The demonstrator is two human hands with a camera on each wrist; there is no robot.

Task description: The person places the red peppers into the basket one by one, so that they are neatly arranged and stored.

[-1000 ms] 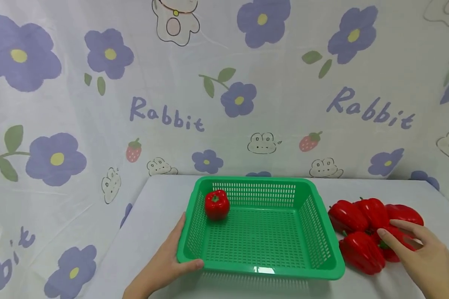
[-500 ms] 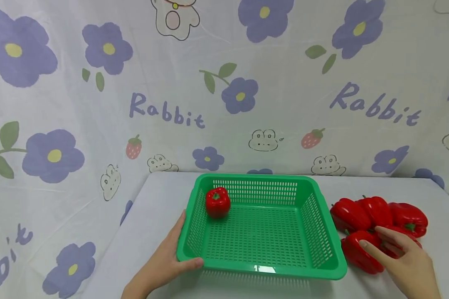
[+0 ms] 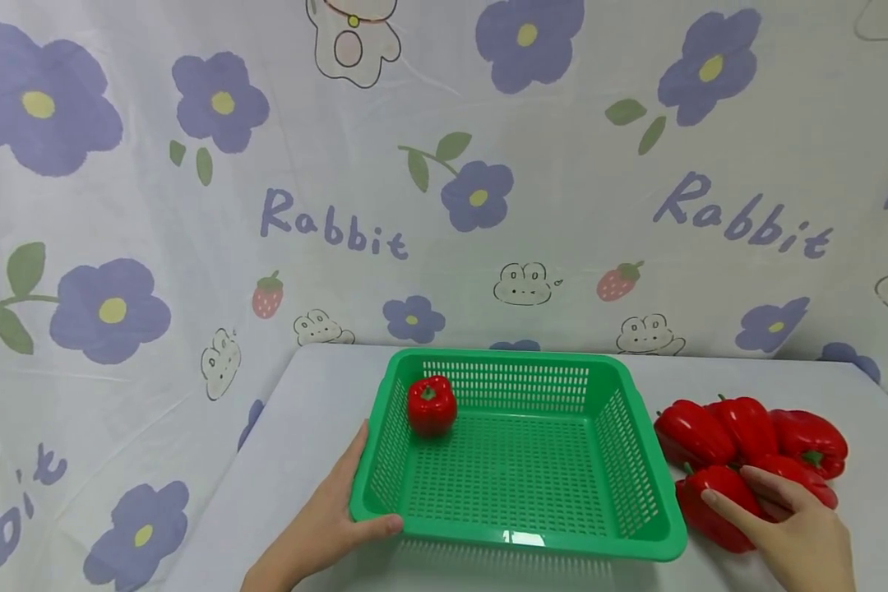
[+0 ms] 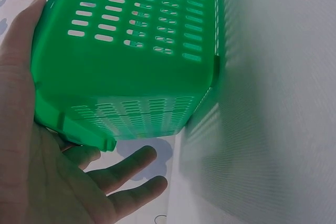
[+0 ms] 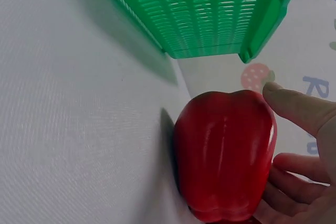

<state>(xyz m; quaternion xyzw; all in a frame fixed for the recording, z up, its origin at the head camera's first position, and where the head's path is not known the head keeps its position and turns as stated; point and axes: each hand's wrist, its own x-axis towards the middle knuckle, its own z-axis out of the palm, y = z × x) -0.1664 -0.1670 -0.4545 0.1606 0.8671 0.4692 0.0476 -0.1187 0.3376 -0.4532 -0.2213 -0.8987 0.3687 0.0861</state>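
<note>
A green plastic basket (image 3: pixel 518 538) with slotted walls stands on the table. My left hand (image 3: pixel 326 514) holds its near left corner, thumb on the front rim and index finger along the left side. In the left wrist view the other fingers (image 4: pixel 134 195) spread loosely below the rim. One red bell pepper (image 3: pixel 432 407) stands upright inside the basket, toward the back left. Right of the basket, my right hand (image 3: pixel 802 530) grips the nearest red bell pepper (image 5: pixel 226 150), its thumb at one end and the fingers partly hidden behind. This pepper lies on its side.
Several more red bell peppers (image 3: pixel 747 427) lie clustered behind and beside the gripped one, close to the basket's right wall. A white table (image 3: pixel 266 460) runs back to a hanging cloth (image 3: pixel 444 279) printed with flowers and rabbits.
My right hand has moved left and slightly down, from over the right-hand peppers to the nearest one, closing around it. My left hand stays at the basket's corner.
</note>
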